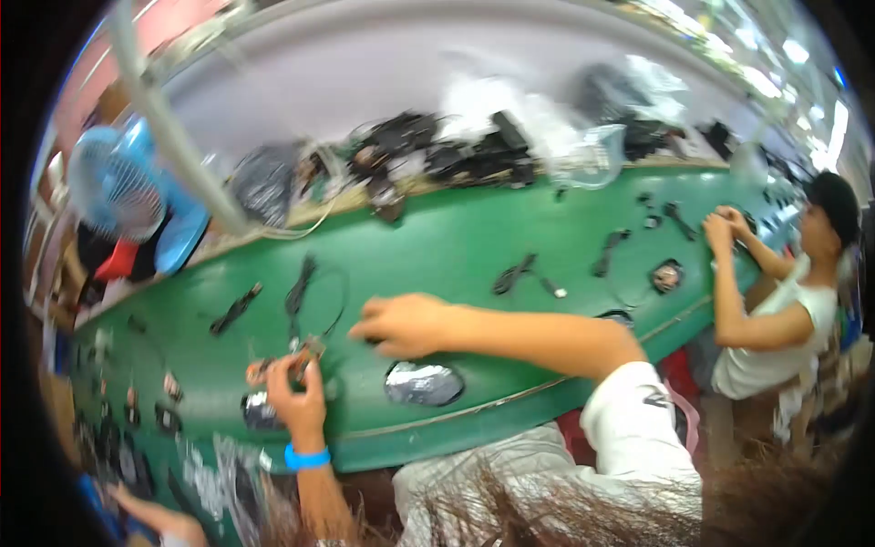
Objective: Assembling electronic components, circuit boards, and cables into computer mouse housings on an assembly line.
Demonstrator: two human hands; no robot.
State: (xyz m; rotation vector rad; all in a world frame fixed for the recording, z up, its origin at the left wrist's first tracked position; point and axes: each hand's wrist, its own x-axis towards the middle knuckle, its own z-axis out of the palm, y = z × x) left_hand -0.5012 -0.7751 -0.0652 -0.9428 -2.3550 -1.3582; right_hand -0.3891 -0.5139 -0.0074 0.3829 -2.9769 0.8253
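My left hand point(299, 397), with a blue band at the wrist, is closed in a pinch on a small brownish circuit board point(314, 346). A black cable point(299, 290) with a white plug end runs up to it. Beneath that hand lies a dark shiny mouse-shaped shell point(261, 411), partly covered by the fingers. My right hand point(408, 325) hovers to the right over the green belt, its fingers curled; something dark shows under the fingertips, too blurred to name. Just below it rests another dark oval shell point(424, 383) with a glossy, film-like surface.
Coiled black cables point(237, 308) and another bundle point(515, 273) lie on the green belt point(437, 237). Bags and dark parts crowd the far ledge point(428, 169). A blue fan point(128, 187) stands far left. A co-worker point(775, 292) handles parts at right; another person's arm point(150, 515) shows lower left.
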